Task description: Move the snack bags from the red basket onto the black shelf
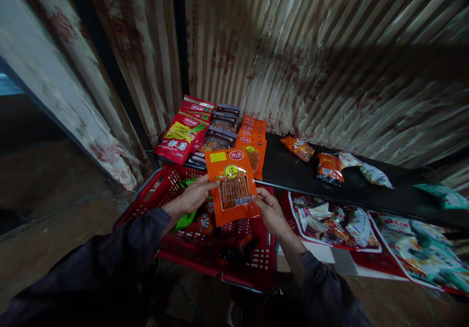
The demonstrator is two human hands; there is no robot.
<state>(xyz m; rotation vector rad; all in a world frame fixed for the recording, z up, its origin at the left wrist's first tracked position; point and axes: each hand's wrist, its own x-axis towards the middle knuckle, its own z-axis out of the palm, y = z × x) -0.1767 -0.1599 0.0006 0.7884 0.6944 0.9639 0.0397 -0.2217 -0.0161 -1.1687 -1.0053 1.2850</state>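
Between my two hands is an orange snack packet (pixel 231 190) with a clear window showing brown strips inside. My left hand (pixel 196 193) pinches its left edge, and my right hand (pixel 269 207) grips the lower right edge. Below the packet stands a red plastic basket (pixel 205 261) with green and orange packs in it. Just beyond, on the black shelf (pixel 273 161), a row of matching orange packets (pixel 252 141) is lined up. Beside that row are dark packs with a checked band (pixel 220 139) and red packets with yellow sticks pictured (pixel 183 134).
Loose orange bags (pixel 330 167) and a white bag (pixel 375 175) lie farther right on the shelf, with a teal bag (pixel 445 196) near the end. Beneath are white-rimmed baskets (pixel 377 249) full of snacks. A striped curtain (pixel 311 68) hangs behind; a dark post (pixel 181 39) rises at left.
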